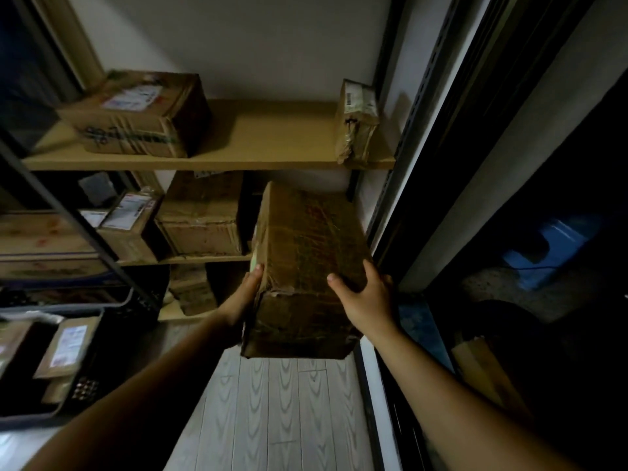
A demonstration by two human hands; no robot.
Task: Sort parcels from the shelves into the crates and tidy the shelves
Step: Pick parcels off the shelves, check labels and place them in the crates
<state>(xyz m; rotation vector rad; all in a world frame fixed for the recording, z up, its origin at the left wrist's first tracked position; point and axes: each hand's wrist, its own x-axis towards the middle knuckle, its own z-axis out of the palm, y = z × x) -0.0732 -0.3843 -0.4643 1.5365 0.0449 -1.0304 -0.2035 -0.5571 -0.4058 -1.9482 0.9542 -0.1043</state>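
Parcel (pixel 306 253) of taped brown cardboard, held in the air before the shelves, above the plank floor (pixel 289 419).
Clasping its sides are the left hand (pixel 243 297), thumb on the top edge, and the right hand (pixel 365 297), thumb spread over the top. The box (pixel 142 113) on the upper shelf (pixel 265 137) bears a white label and dark side print, both too blurred to read.

One head cam, wide-angle, faces fwd/down toward shelf unit (pixel 272 137), close range.
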